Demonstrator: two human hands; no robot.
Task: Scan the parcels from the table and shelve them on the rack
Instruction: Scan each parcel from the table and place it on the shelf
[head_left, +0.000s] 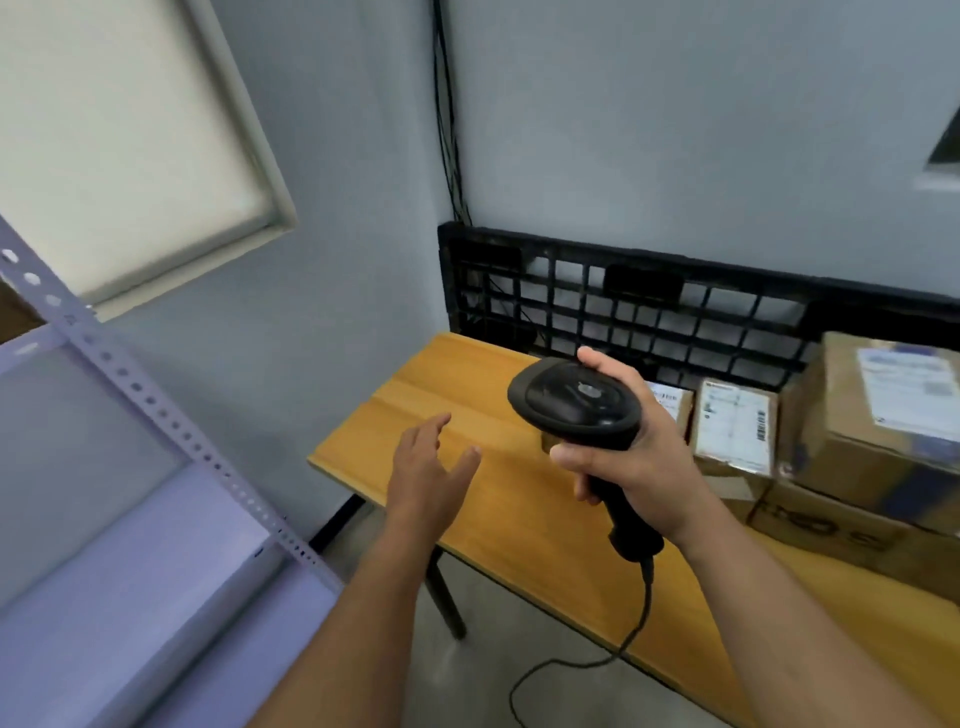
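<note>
I see pale grey-blue painted walls (675, 130) meeting in a corner, where thin black cables (449, 130) run down. A cream roller blind (119, 145) fills the framed window on my left. A black plastic grid pallet (649, 312) stands upright against the wall behind the orange wooden table (441, 395). The grey concrete floor (498, 623) shows below.

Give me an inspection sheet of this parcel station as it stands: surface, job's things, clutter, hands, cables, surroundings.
Surface: wooden table, orange-brown top on dark legs.
Job's things: black scanner held above the table; labelled cardboard parcels stacked at the table's right end; purple rack stands left of the table.
Clutter: nothing seen.
Hands: left hand open, fingers spread above the table, holding nothing; right hand grips the scanner's handle.
Cables: scanner cable hangs from the handle past the table's edge toward the floor; black wall cables run up the corner.
Surroundings: grey wall; black grid panel behind the table; window blind at upper left.
</note>
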